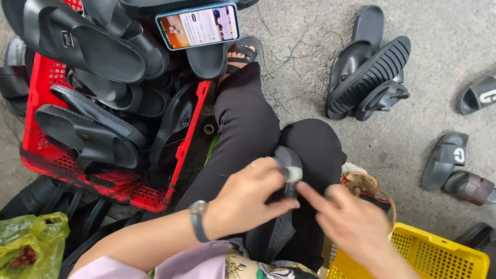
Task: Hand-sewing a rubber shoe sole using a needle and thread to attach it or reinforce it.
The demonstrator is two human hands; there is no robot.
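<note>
Left hand (246, 196) closed its grip on a black sandal (280, 220) lying across the lap, small pale piece (293, 174) pinched at fingertips. Right hand (351, 223) just right, index finger touching the sandal, nothing held. Yellow basket (446, 264) near right. Red crate (50, 74) of sandals far left, phone (198, 25) on top.

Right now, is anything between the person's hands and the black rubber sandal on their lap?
Nothing visible. The left hand already grips the black rubber sandal on the lap, holding a small grey piece against it, and the right hand touches it with a fingertip.
</note>
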